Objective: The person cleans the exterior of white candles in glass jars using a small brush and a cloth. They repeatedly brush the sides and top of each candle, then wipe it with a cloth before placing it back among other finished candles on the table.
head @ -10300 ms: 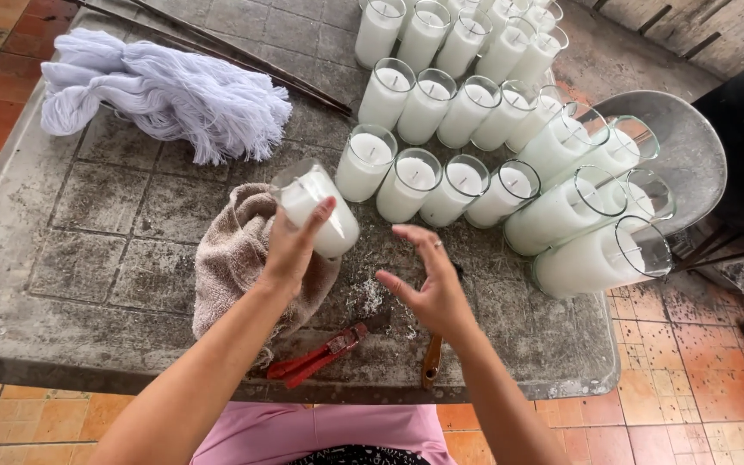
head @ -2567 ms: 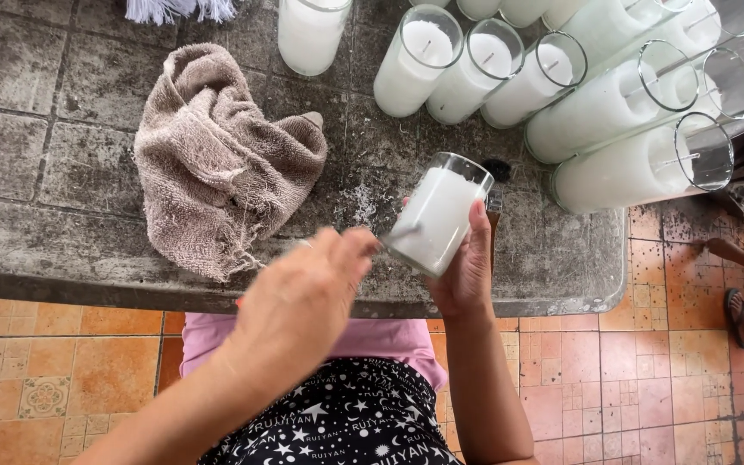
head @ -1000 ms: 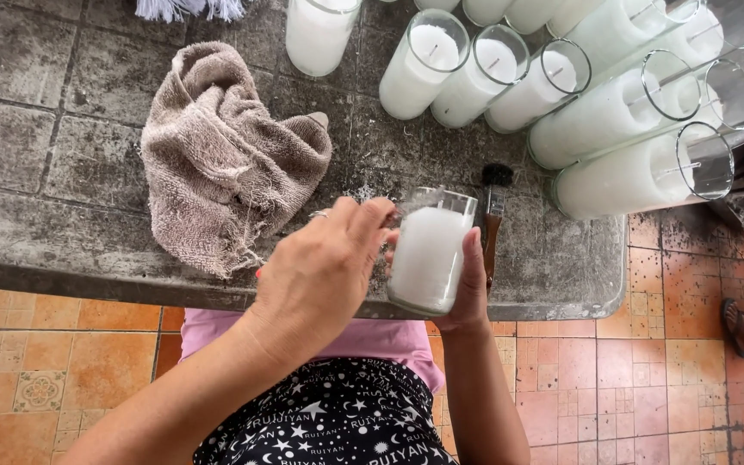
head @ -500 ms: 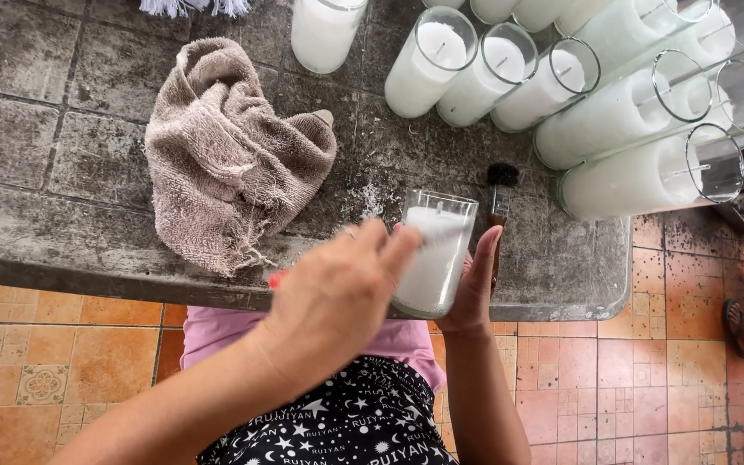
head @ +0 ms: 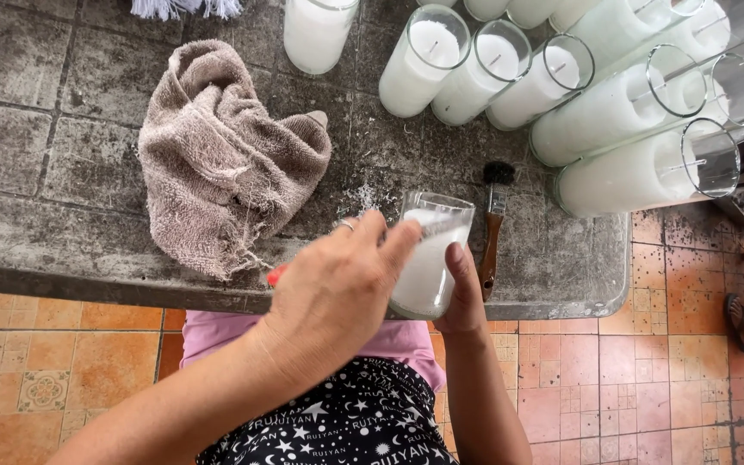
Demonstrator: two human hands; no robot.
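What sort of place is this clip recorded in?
Probably a small candle-making workshop: many wax-filled glasses on a rough concrete bench, a brush, a rag, tiled floor.

Wax-filled glass candle jar (head: 430,258) held upright over table edge

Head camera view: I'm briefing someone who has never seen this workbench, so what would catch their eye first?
First, the glass candle at the table's near edge, held by the right hand with the left hand across its front. Then the rows of white glass candles at the upper right, some lying on their sides. A crumpled beige towel lies to the left on the worn stone table.
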